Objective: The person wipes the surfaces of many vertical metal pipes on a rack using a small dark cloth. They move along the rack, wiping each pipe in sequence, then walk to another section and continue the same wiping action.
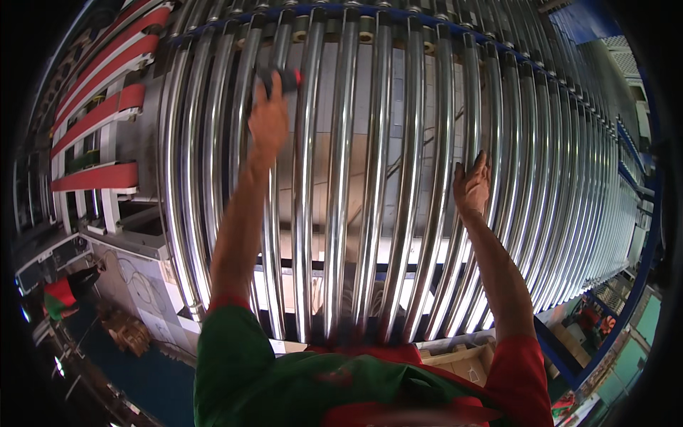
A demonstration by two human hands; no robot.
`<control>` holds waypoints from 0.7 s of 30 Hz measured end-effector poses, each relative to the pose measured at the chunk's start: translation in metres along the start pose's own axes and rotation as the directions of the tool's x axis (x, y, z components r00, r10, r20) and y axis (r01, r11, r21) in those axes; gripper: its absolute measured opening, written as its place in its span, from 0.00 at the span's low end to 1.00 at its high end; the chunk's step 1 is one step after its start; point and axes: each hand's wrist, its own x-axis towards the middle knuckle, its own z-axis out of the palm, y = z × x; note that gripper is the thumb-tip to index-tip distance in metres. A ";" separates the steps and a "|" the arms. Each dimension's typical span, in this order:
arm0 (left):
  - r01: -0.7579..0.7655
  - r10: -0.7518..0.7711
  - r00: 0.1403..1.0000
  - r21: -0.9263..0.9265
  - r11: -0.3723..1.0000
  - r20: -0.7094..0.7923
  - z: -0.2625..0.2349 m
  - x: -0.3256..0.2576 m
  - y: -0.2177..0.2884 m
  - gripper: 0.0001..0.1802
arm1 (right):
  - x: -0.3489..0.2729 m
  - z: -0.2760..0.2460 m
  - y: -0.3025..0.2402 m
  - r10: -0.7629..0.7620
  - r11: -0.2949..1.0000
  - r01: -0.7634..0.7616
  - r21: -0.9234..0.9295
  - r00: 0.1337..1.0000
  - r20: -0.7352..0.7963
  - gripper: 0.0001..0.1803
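Observation:
My left hand (269, 121) reaches far over the steel rollers (346, 135) of a conveyor, at left of centre. It holds a small dark object with a red end (286, 80), its kind too blurred to tell. One finger stretches along the object. My right hand (473, 188) lies on the rollers right of centre, its fingers extended and holding nothing that shows. Between the rollers, flat pale and brownish surfaces are visible underneath.
Red belts on a white frame (99, 117) stand at the left. A blue rail (491, 44) runs along the far roller ends. An open cardboard box (466, 366) sits by my right side. Another person's red and green sleeve (60, 297) shows at lower left.

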 end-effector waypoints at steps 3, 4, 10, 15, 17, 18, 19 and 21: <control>0.059 -0.054 0.990 -0.042 0.997 0.127 -0.053 -0.145 -0.006 0.35 | 0.000 -0.003 -0.001 -0.013 0.999 0.012 0.051 1.000 0.022 0.42; 0.128 -0.116 0.977 -0.062 0.990 0.177 -0.074 -0.196 -0.003 0.35 | -0.001 -0.004 -0.001 -0.018 0.998 0.017 0.059 1.000 0.024 0.42; 0.167 -0.136 0.951 -0.088 0.982 0.279 -0.130 -0.304 0.010 0.32 | -0.002 -0.001 0.000 -0.036 0.999 0.036 0.000 0.999 -0.019 0.44; -0.197 0.196 0.980 0.135 0.971 0.023 -0.026 -0.118 -0.015 0.30 | -0.007 0.002 0.002 0.016 1.000 -0.016 -0.020 1.000 -0.007 0.45; -0.171 0.161 0.982 0.103 0.980 0.103 0.005 -0.032 -0.032 0.32 | -0.011 0.004 0.000 0.012 0.999 -0.010 0.031 0.997 -0.080 0.42; -0.229 0.226 0.973 0.100 0.968 0.037 0.019 0.012 -0.037 0.33 | -0.010 0.005 0.000 0.063 0.997 -0.062 0.047 0.998 -0.023 0.42; -0.246 0.239 0.969 0.135 0.960 0.071 0.032 0.053 -0.038 0.34 | -0.010 0.006 -0.001 0.057 0.998 -0.057 0.005 0.998 -0.027 0.42; -0.243 0.189 0.961 0.284 0.928 0.203 0.057 0.124 -0.039 0.37 | -0.009 0.003 -0.003 0.162 0.986 -0.165 0.038 0.984 0.072 0.48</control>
